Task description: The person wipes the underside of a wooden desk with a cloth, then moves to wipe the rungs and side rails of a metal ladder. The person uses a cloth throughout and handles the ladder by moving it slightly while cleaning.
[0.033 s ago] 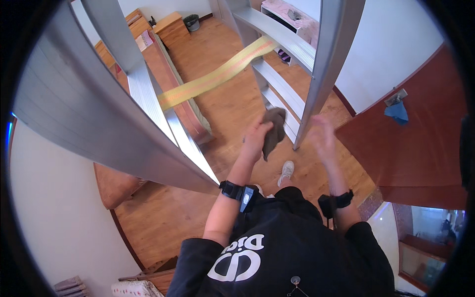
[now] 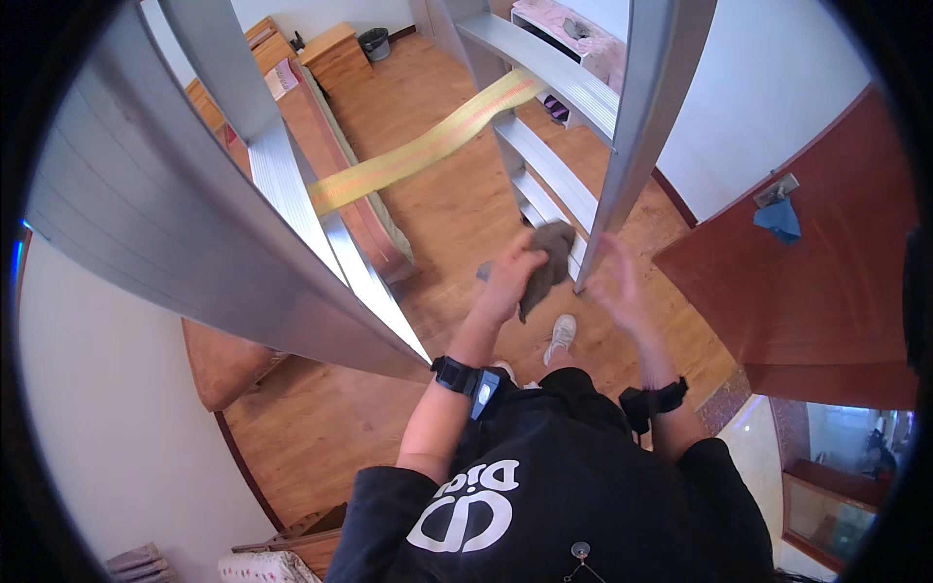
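A crumpled grey-brown cloth (image 2: 550, 262) hangs from my left hand (image 2: 509, 277), whose fingers are closed on its upper left side. To the right, apart from the cloth, my right hand (image 2: 614, 282) is raised with its fingers spread; motion blurs it a little. Both hands are between the two halves of a silver metal stepladder (image 2: 637, 126), close to the lower rungs of its right half. A yellow strap (image 2: 428, 151) with orange stripes spans the two halves above and beyond my hands.
The ladder's broad left rail (image 2: 224, 223) rises close on my left. A bed (image 2: 340, 146) stands behind it, with a wooden cabinet (image 2: 333, 49) and a black bin (image 2: 373, 43) farther off. An open red-brown door (image 2: 807, 282) is on the right, a blue cloth (image 2: 778, 222) on its handle.
My left hand has shifted slightly right with the cloth, which now bunches differently. My right hand has moved a little left and down, toward it.
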Action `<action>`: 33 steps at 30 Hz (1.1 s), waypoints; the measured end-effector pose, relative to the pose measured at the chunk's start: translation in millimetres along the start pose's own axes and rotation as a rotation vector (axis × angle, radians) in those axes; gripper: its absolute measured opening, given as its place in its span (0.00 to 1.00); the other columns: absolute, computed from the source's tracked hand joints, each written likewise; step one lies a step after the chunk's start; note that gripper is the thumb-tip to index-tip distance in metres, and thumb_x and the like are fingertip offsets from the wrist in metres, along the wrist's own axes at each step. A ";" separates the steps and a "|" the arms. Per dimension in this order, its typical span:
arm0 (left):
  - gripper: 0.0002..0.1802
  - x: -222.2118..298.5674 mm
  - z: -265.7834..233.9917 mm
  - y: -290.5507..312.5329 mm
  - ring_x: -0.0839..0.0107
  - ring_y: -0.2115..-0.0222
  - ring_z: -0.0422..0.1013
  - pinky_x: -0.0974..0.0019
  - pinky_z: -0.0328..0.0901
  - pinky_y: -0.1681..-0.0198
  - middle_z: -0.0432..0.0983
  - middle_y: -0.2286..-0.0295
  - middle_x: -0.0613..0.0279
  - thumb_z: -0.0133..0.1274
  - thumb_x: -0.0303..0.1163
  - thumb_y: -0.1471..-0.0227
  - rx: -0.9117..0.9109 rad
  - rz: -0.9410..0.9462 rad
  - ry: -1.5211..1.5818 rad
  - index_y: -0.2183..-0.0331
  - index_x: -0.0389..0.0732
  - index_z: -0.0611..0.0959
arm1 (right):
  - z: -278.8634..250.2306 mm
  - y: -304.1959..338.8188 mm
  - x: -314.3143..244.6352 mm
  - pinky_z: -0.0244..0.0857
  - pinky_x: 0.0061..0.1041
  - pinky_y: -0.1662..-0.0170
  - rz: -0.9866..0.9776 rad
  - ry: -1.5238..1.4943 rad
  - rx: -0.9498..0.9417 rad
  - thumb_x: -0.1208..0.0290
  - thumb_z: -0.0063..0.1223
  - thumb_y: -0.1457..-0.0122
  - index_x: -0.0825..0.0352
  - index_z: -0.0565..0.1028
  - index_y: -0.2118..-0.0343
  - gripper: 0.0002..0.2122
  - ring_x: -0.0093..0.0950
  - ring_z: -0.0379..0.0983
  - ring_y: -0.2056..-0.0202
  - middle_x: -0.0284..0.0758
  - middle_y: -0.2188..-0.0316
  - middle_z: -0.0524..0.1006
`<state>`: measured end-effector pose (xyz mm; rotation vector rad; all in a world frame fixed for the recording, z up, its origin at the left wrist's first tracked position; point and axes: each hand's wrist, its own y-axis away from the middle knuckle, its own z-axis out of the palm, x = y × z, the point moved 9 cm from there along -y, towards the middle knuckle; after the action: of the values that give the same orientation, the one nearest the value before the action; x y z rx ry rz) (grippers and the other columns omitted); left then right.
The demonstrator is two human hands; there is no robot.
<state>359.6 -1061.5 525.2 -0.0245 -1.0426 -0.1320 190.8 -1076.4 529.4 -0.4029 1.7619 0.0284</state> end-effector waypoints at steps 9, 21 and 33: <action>0.20 -38.1 54.6 8.0 0.77 0.57 0.65 0.71 0.61 0.54 0.69 0.58 0.65 0.47 0.30 0.45 -0.381 0.125 -0.509 0.50 0.37 0.70 | 40.8 64.0 86.3 0.61 0.29 0.48 0.406 -0.407 -0.115 0.71 0.63 0.53 0.68 0.52 0.42 0.37 0.29 0.63 0.48 0.39 0.49 0.64; 0.15 -169.8 -38.9 -90.4 0.72 0.61 0.68 0.66 0.65 0.56 0.71 0.60 0.63 0.44 0.29 0.43 0.360 -0.025 0.411 0.53 0.40 0.70 | -67.4 -64.8 22.0 0.54 0.33 0.43 -0.227 -0.137 0.159 0.56 0.48 0.41 0.68 0.57 0.43 0.28 0.33 0.53 0.41 0.41 0.43 0.60; 0.12 -205.7 -16.3 -94.6 0.57 0.65 0.63 0.59 0.59 0.59 0.66 0.67 0.48 0.44 0.33 0.45 0.733 0.228 -0.304 0.62 0.35 0.69 | -55.8 -160.3 47.5 0.67 0.31 0.60 -0.023 -0.541 0.070 0.52 0.30 0.38 0.68 0.67 0.57 0.23 0.30 0.72 0.64 0.36 0.65 0.74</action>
<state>260.1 -1136.7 335.5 0.5131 -1.3318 0.4779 175.3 -1252.0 528.9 -0.3269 1.2215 0.0539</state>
